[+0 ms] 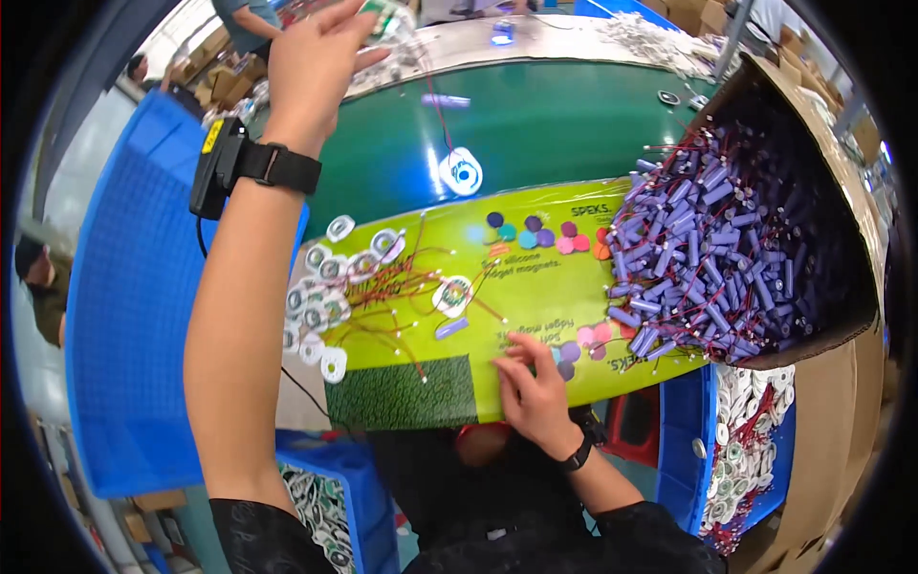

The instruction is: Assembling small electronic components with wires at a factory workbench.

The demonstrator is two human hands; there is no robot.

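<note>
Raised at the top left, my left hand [311, 72] has a white and green part [385, 21] at its fingertips, which is blurred. A thin red wire runs down from near it to a white round disc [462, 172] glowing blue-white on the green belt. Low in the middle, my right hand [535, 392] hovers over the yellow-green sheet, fingers loosely bent and apart, nothing visible in them. Nearest to it lie a purple cylindrical battery [451, 328] and a single white disc [453, 297] with wires. Several wired white discs [325, 308] lie clustered at the sheet's left.
A cardboard box [813, 349] heaped with wired purple batteries [708, 239] tips toward the sheet at right. Blue bins [134, 287] flank me, and a lower blue bin [703, 440] holds white discs. Another purple battery [446, 100] lies on the green belt [564, 115].
</note>
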